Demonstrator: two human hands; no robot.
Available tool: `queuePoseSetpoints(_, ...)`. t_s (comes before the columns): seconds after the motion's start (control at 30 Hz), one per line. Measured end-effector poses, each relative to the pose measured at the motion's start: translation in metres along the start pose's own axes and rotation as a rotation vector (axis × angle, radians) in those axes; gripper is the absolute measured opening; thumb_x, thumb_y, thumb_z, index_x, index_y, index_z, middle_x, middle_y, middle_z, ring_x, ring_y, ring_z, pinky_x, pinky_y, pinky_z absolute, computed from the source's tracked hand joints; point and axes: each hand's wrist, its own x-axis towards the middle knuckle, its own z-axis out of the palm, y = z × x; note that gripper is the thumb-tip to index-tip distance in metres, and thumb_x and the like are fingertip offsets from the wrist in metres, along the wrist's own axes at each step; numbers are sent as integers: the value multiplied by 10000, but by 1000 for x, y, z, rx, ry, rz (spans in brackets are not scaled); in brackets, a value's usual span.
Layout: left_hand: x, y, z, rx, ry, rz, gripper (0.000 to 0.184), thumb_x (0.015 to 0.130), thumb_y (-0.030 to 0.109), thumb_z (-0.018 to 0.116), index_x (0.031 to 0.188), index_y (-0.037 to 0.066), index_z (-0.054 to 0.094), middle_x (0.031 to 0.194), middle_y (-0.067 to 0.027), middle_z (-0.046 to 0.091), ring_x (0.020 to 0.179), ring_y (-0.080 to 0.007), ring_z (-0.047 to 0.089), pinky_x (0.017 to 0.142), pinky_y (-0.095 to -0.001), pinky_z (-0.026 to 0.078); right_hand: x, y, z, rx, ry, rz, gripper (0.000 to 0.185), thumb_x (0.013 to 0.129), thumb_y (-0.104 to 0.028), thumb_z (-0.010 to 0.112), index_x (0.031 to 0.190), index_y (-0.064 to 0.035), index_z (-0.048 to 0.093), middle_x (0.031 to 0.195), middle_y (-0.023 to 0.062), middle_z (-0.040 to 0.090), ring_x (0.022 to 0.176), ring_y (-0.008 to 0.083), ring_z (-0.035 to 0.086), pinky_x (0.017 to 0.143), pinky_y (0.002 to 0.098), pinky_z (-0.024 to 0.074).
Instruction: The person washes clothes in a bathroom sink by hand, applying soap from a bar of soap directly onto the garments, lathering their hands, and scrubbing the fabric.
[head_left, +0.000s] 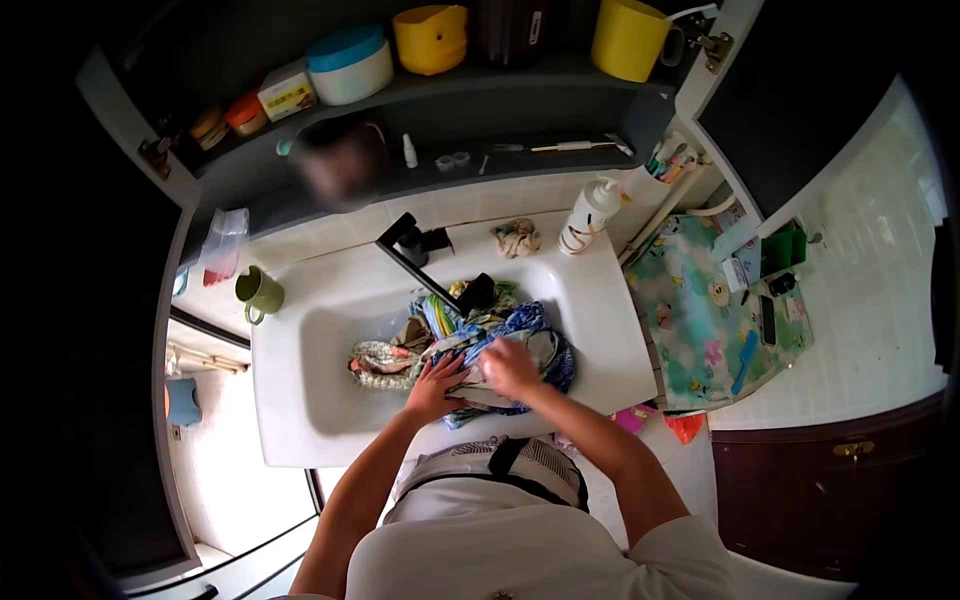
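A pile of wet-looking patterned cloth (545, 345), blue, white and multicoloured, lies in the white sink (325, 375) and reaches over its front edge. My left hand (436, 388) rests on the cloth with its fingers spread. Just right of it, my right hand (508, 368) is closed over the blue and pale cloth; its fingers are slightly blurred. The black faucet (425, 275) extends over the pile, its square head (477, 295) above the cloth. A piece at the left of the pile is cream with orange marks.
On the sink's rim stand a green mug (260, 292), a crumpled cloth (516, 238) and a white pump bottle (590, 216). Shelves above hold yellow containers (430, 40) and a blue-lidded tub (350, 70). At right, a patterned mat (690, 290) bears a phone (767, 320) and blue comb (744, 362).
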Motion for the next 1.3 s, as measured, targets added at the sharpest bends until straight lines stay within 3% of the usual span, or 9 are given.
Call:
queuePoseSetpoints(0.17, -6, 5, 0, 15, 20, -22, 697, 697, 411, 781, 1324, 205, 557, 1522, -29, 337, 1436, -258, 229, 1163, -514, 150, 31, 35, -1, -201, 156, 214, 173, 765, -144, 696, 778, -97, 531, 791, 100, 518, 714, 303, 550, 591, 444, 421)
queuePoseSetpoints(0.37, -6, -5, 2, 15, -93, -52, 687, 715, 430, 769, 1323, 189, 557, 1510, -52, 357, 1434, -274, 231, 1159, -519, 157, 26, -52, 12, 63, -41, -143, 129, 783, -182, 679, 761, -102, 580, 836, 100, 522, 746, 287, 547, 670, 422, 438)
queuePoseSetpoints(0.5, -8, 0, 1, -36, 11, -13, 685, 728, 434, 764, 1323, 165, 557, 1501, -62, 371, 1426, -288, 252, 1156, -515, 170, 33, 18, -4, -67, 1, 30, 167, 686, -122, 705, 802, -152, 588, 834, 90, 523, 756, 294, 562, 670, 448, 439)
queuePoseSetpoints(0.6, -10, 2, 1, -44, 13, -31, 687, 731, 440, 761, 1325, 163, 556, 1509, -62, 359, 1430, -281, 243, 1159, -513, 165, 44, 53, -8, -328, 127, 206, 182, 796, -167, 686, 846, -84, 532, 840, 122, 509, 775, 324, 546, 651, 444, 424)
queuePoseSetpoints(0.9, -17, 7, -10, -72, 2, -32, 677, 760, 463, 737, 1336, 164, 544, 1491, -84, 385, 1423, -279, 264, 1160, -479, 187, 45, -20, 17, 12, -63, -142, 199, 783, -215, 709, 879, -128, 558, 861, 94, 531, 762, 275, 555, 644, 417, 428)
queuePoseSetpoints(1.03, -22, 13, -15, -100, 46, -9, 652, 782, 412, 731, 1355, 179, 527, 1476, -94, 406, 1411, -279, 293, 1156, -458, 209, 43, 64, -4, -129, 28, 55, 181, 806, -186, 693, 871, -113, 541, 803, 117, 519, 712, 310, 540, 641, 453, 426)
queuePoseSetpoints(1.13, -23, 10, -13, -94, 30, -44, 643, 792, 385, 728, 1365, 184, 517, 1474, -88, 410, 1408, -281, 297, 1155, -455, 213, 49, 77, -11, -219, 138, 240, 169, 799, -156, 677, 853, -108, 525, 818, 148, 534, 718, 361, 546, 609, 483, 415)
queuePoseSetpoints(1.23, -23, 5, -8, -111, 58, -34, 606, 789, 373, 732, 1335, 182, 550, 1455, -81, 436, 1401, -277, 312, 1153, -455, 220, 51, 24, 8, 0, 44, 81, 169, 707, -89, 669, 811, -141, 547, 795, 75, 547, 766, 286, 569, 662, 446, 457)
queuePoseSetpoints(1.3, -23, -2, -10, -83, -20, -61, 572, 784, 364, 735, 1303, 181, 580, 1437, -76, 459, 1391, -271, 329, 1152, -455, 226, 44, -13, 32, 123, -29, -156, 143, 743, -173, 693, 829, -130, 588, 819, 80, 560, 813, 281, 590, 715, 415, 468)
